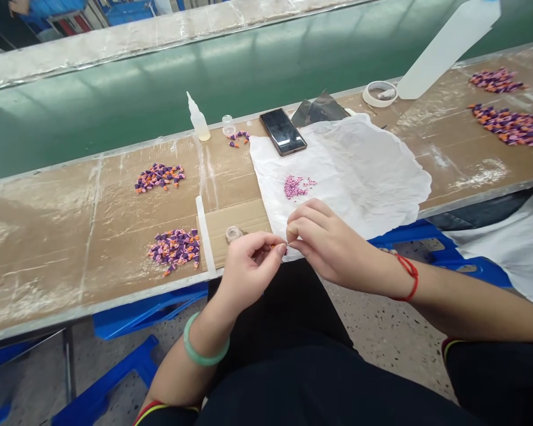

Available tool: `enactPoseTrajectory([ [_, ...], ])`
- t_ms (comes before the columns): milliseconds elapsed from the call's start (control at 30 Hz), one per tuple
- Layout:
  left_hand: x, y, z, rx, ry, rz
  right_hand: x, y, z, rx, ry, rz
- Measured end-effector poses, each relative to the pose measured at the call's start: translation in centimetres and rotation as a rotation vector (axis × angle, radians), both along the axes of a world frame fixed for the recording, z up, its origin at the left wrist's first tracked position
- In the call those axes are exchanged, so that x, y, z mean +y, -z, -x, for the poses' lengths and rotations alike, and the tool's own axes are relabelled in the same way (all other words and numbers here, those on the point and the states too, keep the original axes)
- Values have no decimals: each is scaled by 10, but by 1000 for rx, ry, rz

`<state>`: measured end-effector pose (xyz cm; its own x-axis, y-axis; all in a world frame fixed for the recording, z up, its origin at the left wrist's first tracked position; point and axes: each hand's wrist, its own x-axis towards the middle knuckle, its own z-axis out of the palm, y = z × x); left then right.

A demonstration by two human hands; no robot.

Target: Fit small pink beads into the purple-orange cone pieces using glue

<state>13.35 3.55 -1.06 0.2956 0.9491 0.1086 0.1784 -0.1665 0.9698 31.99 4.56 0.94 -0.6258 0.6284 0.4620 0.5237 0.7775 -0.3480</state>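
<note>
My left hand (253, 263) is pinched around a small orange and purple piece (273, 247), most of it hidden by the fingers. Fingertips of my right hand (322, 242) are pressed together right beside it, meeting the left thumb; whatever tiny thing they pinch is too small to name. Both hands are at the table's front edge, over a white cloth (359, 171). Just beyond them on the cloth lies a scatter of tiny pink pieces (295, 186). A small round container (233, 234) stands on a cardboard piece (249, 216) behind my left hand.
Orange and purple pieces lie in piles at left (175, 248), farther back (160, 176) and far right (515, 125). A squeeze bottle (198, 121), phone (283, 131), tape roll (380, 93) and white plastic piece (448, 53) line the back. A green belt (137, 100) runs behind.
</note>
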Motion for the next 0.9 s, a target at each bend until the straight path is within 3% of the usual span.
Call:
enactPoseTrajectory([
  [467, -7, 2, -1, -31, 3, 13, -7, 0, 2, -79, -32, -57],
  [533, -7, 3, -2, -49, -14, 46, -8, -2, 2, -45, -36, 6],
  [733, -8, -2, -1, -92, -53, 78, -12, -5, 2, 227, 61, 402],
  [900, -10, -2, 0, -107, -37, 93, -12, -4, 3, 254, 73, 505],
])
